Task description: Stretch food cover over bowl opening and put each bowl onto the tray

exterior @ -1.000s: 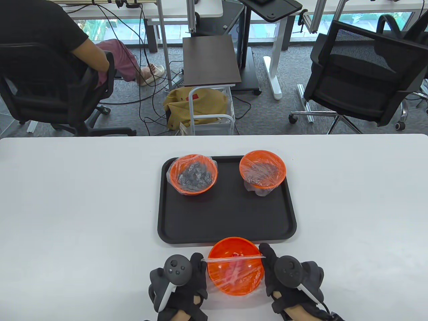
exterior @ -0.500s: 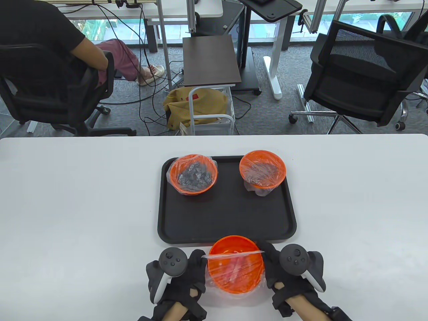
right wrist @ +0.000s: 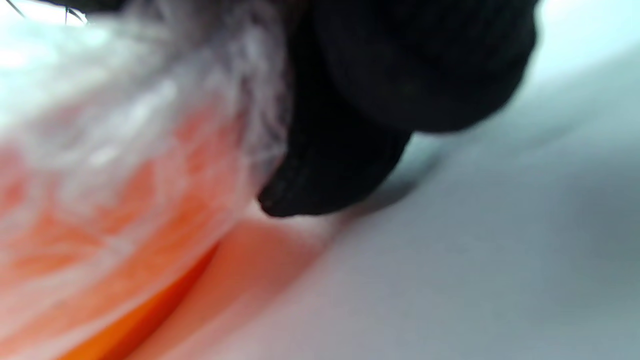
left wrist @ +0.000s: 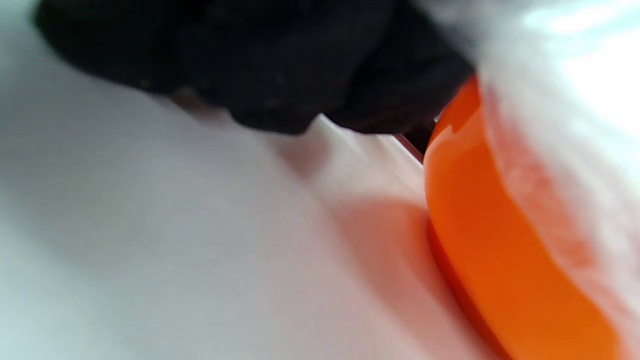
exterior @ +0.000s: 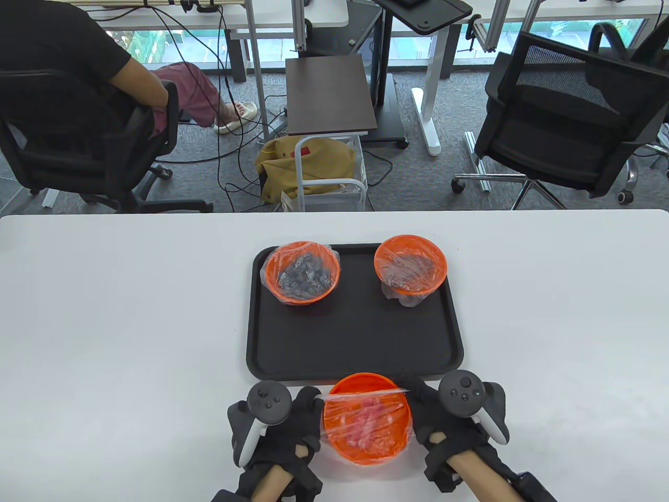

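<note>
An orange bowl (exterior: 345, 449) with pink food stands on the white table just in front of the black tray (exterior: 355, 345). A clear plastic food cover (exterior: 366, 415) is stretched over most of its opening, its far edge near the far rim. My left hand (exterior: 308, 405) pinches the cover's edge at the bowl's left side, and my right hand (exterior: 418, 400) pinches it at the right side. The wrist views show blurred gloved fingers (left wrist: 280, 65) by the orange bowl wall (left wrist: 500, 240), and crinkled cover (right wrist: 150, 150) beside the right hand's fingers (right wrist: 350, 150).
Two covered orange bowls stand at the tray's far end, one at the left (exterior: 302, 272) and one at the right (exterior: 411, 265). Behind the table are office chairs (exterior: 564, 115), a small cart (exterior: 329, 157) and a seated person (exterior: 78, 78).
Both hands have drawn the cover's far edge farther across the bowl, from its middle toward the far rim. The hands shifted slightly away from me along the bowl's sides.
</note>
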### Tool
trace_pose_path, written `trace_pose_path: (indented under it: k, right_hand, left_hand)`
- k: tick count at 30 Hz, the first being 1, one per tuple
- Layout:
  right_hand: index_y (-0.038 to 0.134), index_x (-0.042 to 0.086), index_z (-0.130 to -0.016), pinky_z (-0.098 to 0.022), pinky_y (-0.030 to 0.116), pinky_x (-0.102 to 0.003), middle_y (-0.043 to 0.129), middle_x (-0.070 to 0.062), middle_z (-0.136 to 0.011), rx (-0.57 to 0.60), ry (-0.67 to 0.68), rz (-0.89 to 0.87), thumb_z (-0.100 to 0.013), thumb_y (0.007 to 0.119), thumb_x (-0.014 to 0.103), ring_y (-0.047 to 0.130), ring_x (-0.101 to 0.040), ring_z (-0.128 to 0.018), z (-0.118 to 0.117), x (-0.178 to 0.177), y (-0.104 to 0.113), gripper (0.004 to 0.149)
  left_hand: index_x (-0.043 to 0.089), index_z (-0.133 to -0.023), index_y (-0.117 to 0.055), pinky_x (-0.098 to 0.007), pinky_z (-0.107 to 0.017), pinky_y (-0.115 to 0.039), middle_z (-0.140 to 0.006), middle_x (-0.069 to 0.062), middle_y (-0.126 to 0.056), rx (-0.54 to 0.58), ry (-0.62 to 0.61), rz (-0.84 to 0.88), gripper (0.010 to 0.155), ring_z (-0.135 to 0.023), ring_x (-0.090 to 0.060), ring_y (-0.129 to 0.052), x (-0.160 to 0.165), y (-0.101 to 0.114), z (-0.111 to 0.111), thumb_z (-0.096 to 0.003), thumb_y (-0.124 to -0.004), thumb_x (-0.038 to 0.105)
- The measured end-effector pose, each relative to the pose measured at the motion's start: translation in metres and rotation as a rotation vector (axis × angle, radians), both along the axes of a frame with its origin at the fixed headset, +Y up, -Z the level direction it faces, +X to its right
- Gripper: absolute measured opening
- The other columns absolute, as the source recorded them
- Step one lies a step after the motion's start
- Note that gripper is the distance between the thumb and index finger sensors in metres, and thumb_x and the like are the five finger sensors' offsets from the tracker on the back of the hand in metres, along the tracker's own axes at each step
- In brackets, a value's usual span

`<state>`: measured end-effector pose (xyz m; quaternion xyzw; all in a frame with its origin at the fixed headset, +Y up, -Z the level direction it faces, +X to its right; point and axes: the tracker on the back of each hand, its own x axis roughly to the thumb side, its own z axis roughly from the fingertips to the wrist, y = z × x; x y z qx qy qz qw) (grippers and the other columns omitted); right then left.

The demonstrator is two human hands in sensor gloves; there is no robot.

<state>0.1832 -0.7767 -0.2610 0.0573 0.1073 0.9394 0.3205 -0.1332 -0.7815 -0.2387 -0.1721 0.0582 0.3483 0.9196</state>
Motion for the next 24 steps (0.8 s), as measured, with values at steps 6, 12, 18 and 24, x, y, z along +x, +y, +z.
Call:
trace_pose_path:
  k: [6,12,18,24]
  right_hand:
    - [0.073,0.036,-0.102,-0.011,0.091,-0.025,0.099,0.001,-0.065,-0.03,-0.001,-0.033,-0.054,0.07,0.032,0.108,-0.019,-0.028,-0.003,0.0,-0.001,0.049]
    - [0.077,0.031,-0.099,-0.01,0.092,-0.025,0.101,0.002,-0.064,-0.1,0.001,-0.09,-0.053,0.07,0.032,0.11,-0.019,-0.027,-0.011,-0.001,-0.005,0.047]
    - [0.078,0.013,-0.097,-0.009,0.092,-0.025,0.104,0.002,-0.063,-0.189,-0.009,-0.15,-0.053,0.073,0.034,0.113,-0.019,-0.027,-0.019,0.003,-0.012,0.049]
    - [0.083,0.006,-0.091,-0.006,0.093,-0.025,0.108,0.002,-0.057,-0.204,-0.027,-0.15,-0.052,0.076,0.036,0.114,-0.02,-0.023,-0.022,0.002,-0.013,0.049]
  left_hand:
    - [0.035,-0.094,-0.08,-0.037,-0.02,-0.093,-0.03,0.016,-0.104,-0.008,-0.001,-0.007,0.048,-0.015,-0.014,-0.104,0.001,-0.001,-0.005,-0.0518,-0.07,0.055]
    - [0.033,-0.093,-0.082,-0.036,-0.018,-0.093,-0.028,0.016,-0.104,-0.032,-0.001,-0.023,0.048,-0.013,-0.014,-0.104,0.002,-0.002,-0.01,-0.0517,-0.07,0.055]
    - [0.03,-0.09,-0.084,-0.036,-0.018,-0.093,-0.028,0.016,-0.105,-0.085,-0.009,-0.004,0.048,-0.013,-0.015,-0.104,0.0,-0.003,-0.015,-0.0515,-0.071,0.056]
    - [0.028,-0.088,-0.086,-0.036,-0.018,-0.093,-0.028,0.015,-0.105,-0.111,-0.016,-0.009,0.048,-0.013,-0.015,-0.104,0.001,-0.003,-0.018,-0.0514,-0.072,0.057]
